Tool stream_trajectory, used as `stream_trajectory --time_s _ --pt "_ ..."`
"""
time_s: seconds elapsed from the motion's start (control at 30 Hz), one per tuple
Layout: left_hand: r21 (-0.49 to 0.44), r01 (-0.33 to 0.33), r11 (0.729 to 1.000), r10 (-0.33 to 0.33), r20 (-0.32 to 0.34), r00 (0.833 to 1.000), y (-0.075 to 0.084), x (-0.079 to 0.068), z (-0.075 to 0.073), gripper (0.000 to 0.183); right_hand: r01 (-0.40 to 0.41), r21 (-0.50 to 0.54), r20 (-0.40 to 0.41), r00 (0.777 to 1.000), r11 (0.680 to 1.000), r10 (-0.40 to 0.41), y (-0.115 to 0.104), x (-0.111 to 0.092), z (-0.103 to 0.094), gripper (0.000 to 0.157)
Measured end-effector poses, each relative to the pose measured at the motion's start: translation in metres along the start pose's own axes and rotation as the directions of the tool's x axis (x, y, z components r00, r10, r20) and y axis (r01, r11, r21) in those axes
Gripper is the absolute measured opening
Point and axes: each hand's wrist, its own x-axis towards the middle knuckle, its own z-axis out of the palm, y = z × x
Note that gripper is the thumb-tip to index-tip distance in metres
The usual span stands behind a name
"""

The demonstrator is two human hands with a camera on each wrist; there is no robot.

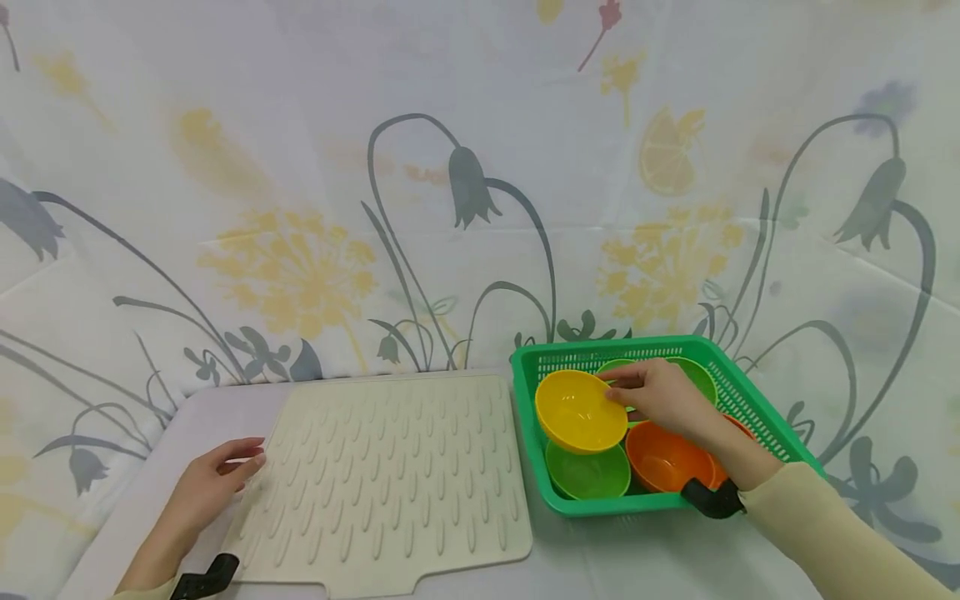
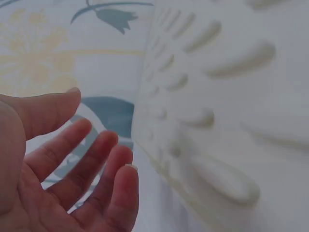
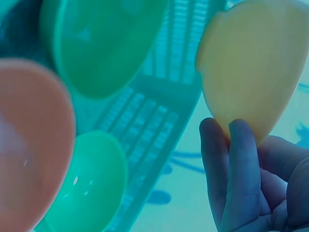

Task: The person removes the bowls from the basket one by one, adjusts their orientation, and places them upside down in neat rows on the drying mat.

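My right hand point(image 1: 667, 398) pinches the rim of a yellow bowl point(image 1: 581, 412), thumb on one side and fingers on the other. The bowl is tilted over the left part of a green basket point(image 1: 542, 467). Beneath it in the basket sits a green bowl point(image 1: 589, 473), with an orange bowl point(image 1: 663, 458) to its right. More green bowls point(image 1: 697, 379) lie at the back, partly hidden by the hand. My left hand point(image 1: 206, 487) is held loosely curved beside the left edge of a cream ridged mat point(image 1: 390, 467), holding nothing; the left wrist view shows its fingers point(image 2: 123, 188) apart from the ridges.
The cream mat lies flat on a white-covered table point(image 1: 480, 579), left of the basket, with a tab at its front. Behind both hangs a flower-printed cloth point(image 1: 480, 183). The basket's slotted wall point(image 3: 145, 121) shows in the right wrist view.
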Motion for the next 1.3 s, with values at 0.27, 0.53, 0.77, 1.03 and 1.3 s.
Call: stream_trajectory --time_s 0.27,0.53,0.77,1.03,1.3 --pt "-0.089 -0.168 0.982 0.167 -0.017 0.986 0.041 -0.010 0.017 0.046 0.011 0.036 0.004 1.000 0.999 -0.011 -0.021 -0.009 0.019 0.033" --pt "-0.264 -0.267 0.927 0.292 0.057 0.955 0.085 -0.025 0.046 0.043 0.019 0.114 0.029 0.999 0.993 -0.022 -0.034 -0.013 0.034 0.030" --pt "-0.484 -0.285 0.827 0.391 0.133 0.911 0.109 -0.028 0.070 0.047 0.031 0.150 0.056 0.998 0.988 -0.040 -0.048 -0.014 0.050 0.029" --pt "-0.547 -0.299 0.782 0.468 0.198 0.861 0.136 -0.040 0.095 0.054 0.010 0.160 0.050 0.999 0.987 -0.018 -0.057 -0.008 0.073 0.025" --pt "-0.518 -0.291 0.805 0.452 0.217 0.865 0.156 -0.051 0.113 0.068 0.043 0.180 0.062 0.997 0.983 -0.055 -0.059 -0.002 0.097 0.025"
